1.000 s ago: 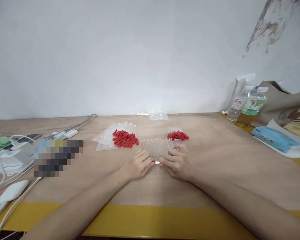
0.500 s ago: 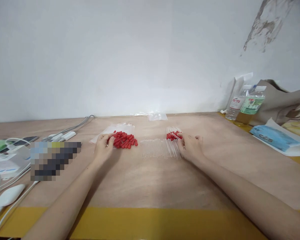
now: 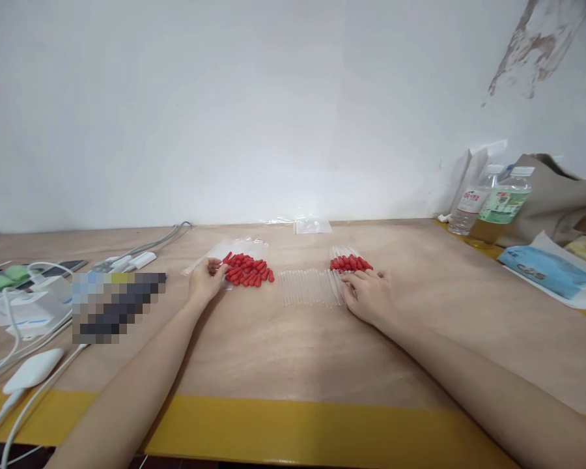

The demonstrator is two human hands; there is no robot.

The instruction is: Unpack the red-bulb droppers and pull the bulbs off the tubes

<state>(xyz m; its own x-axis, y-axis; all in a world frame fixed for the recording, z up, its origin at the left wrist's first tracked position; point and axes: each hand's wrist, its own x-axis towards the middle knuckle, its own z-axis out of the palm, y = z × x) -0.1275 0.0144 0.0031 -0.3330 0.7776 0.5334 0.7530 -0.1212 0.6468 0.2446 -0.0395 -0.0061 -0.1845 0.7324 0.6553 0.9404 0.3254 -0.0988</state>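
Note:
My left hand [image 3: 206,281] is at the left edge of a pile of red rubber dropper bulbs [image 3: 249,271]. Its thumb and forefinger are closed around a red bulb, mostly hidden by the fingers. My right hand [image 3: 370,294] reaches over the right end of a row of thin clear tubes [image 3: 305,288], thumb and fingers apart, fingertips touching the nearest tubes. Just behind it lies a group of clear tubes fitted with red bulbs [image 3: 350,263], side by side. Under and behind the loose pile lies a clear plastic bag [image 3: 239,249].
Chargers with white cables [image 3: 34,312] and a pixelated object [image 3: 120,309] lie on the left. Two bottles [image 3: 501,208], a grey bag [image 3: 557,195] and a blue tissue pack [image 3: 542,270] stand or lie on the right. A small clear bag [image 3: 313,226] rests by the wall.
My right hand has let go of a tube at the group with red bulbs and come back toward the clear row. My left hand stays at the red pile. The view has shifted slightly.

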